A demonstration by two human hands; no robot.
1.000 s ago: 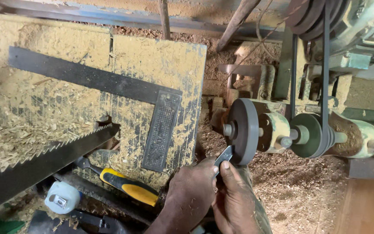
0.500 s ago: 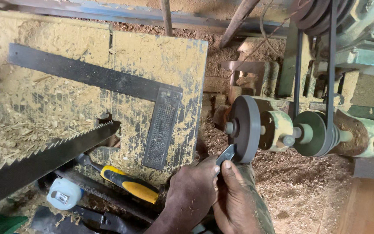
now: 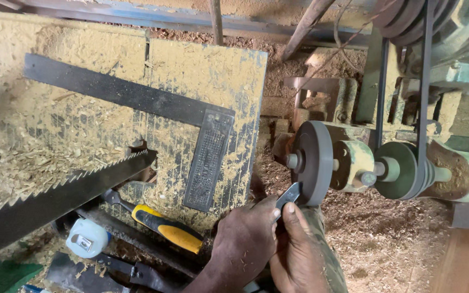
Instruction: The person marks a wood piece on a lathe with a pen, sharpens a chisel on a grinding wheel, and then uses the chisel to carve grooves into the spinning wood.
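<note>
A small flat blade (image 3: 289,195) slants up and to the right, its tip against the lower rim of the grey grinding wheel (image 3: 315,163). The left hand (image 3: 245,241) and right hand (image 3: 298,252) pinch its lower end together. A square (image 3: 153,116) lies on the sawdust-covered table (image 3: 213,70) nearby.

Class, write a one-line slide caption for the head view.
Both hands, left hand and right hand, press a small blade against a grey grinding wheel beside a sawdust-covered table.
</note>
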